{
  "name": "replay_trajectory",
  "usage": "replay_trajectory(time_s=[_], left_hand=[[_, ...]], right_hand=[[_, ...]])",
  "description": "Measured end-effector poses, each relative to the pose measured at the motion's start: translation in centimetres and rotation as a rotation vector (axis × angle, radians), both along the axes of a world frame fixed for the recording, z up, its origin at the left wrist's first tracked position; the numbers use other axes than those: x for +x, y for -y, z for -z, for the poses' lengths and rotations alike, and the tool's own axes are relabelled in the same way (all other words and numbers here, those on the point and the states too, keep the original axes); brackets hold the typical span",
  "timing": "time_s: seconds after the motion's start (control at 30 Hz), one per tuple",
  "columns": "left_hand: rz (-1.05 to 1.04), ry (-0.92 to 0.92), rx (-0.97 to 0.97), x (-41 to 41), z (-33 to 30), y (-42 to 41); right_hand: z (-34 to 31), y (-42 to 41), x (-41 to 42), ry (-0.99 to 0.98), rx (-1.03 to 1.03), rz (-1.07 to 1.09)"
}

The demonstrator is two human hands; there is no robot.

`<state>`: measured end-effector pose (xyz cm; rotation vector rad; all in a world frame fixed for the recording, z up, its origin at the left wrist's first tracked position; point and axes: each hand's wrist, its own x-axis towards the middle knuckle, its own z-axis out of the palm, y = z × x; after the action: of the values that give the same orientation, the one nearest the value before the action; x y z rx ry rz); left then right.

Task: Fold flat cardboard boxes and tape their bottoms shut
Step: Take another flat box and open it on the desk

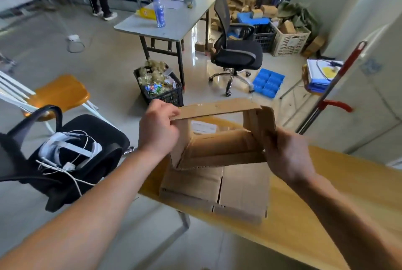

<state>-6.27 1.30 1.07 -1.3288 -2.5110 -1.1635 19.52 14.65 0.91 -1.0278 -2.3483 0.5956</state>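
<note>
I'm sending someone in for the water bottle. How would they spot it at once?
Look past the wooden table to the grey folding table in the middle of the room, left of the black office chair. The water bottle stands upright near its front edge, beside a yellow packet. It is the only clear, blue-labelled, blue-capped thing there.

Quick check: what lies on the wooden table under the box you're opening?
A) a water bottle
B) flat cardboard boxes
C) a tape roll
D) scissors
B: flat cardboard boxes lie stacked on the wooden table, directly below the box held by both hands.
</note>
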Motion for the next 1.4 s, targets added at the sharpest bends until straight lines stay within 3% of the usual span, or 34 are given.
replay_trajectory(time_s=[0.13, 0.23, 0.3, 0.43, 0.5, 0.63, 0.73, 0.83, 1.0, 1.07, 1.13, 1.17, 1.27, 1.4], left_hand=[[-0.116, 0.390, 0.079, -2.0, -5.6, -3.9], [-0.084, 0.555, -0.194, -1.4, -3.7, -4.7], [-0.114, 0.626, -0.280, -0.5, -1.5, -4.7], [-0.153, 0.537, -0.167, 0.5, -0.6, -5.0], [-0.066, 0.520, -0.165, 1.1, -0.9, -4.8], [0.281, 0.778, -0.155, 1.4, -1.0, -2.1], [0.475, 0.706, -0.300, 1.3, 0.3, 0.2], [0.485, 0.500, -0.432, 1.8, 2.2, 1.0], [0.362, 0.318, -0.388, 2.9, 5.1, -0.1], [0.353, 0.324, -0.360, 3.5, 6.3, -0.8], [0.298, 0.388, -0.263, 4.3, 7.3, -1.6], [0.257, 0.419, -0.225, 4.7, 7.6, -2.0], [0.139, 0.418, -0.192, 5.5, 7.8, -3.2], [-0.001, 0.435, -0.101, 7.7, 6.8, -4.6]], right_hand=[[-7.2, -4.2, -2.7, 0.064, -0.163, 0.216], [-6.8, -3.6, -3.1, 0.352, -0.396, 0.205], [-4.5, -2.2, -2.5, 0.483, -0.392, 0.166], [-2.4, -0.6, -1.3, 0.232, -0.361, 0.067], [-1.9, 0.4, -1.1, 0.214, -0.330, -0.067], [-1.6, 0.8, -0.5, 0.261, -0.484, -0.291], [0.6, 0.4, 0.7, 0.227, -0.386, -0.237], [3.4, 1.6, 1.3, 0.023, -0.335, 0.051], [5.0, 2.3, 0.8, -0.209, -0.347, 0.389], [5.3, 2.1, 0.7, -0.132, -0.280, 0.535], [5.7, 1.7, 0.8, 0.004, -0.273, 0.510], [5.9, 1.4, 0.8, 0.007, -0.363, 0.439], [6.6, 0.7, 0.6, -0.213, -0.706, 0.298], [6.6, -0.1, 1.5, -0.288, -0.590, 0.448]])
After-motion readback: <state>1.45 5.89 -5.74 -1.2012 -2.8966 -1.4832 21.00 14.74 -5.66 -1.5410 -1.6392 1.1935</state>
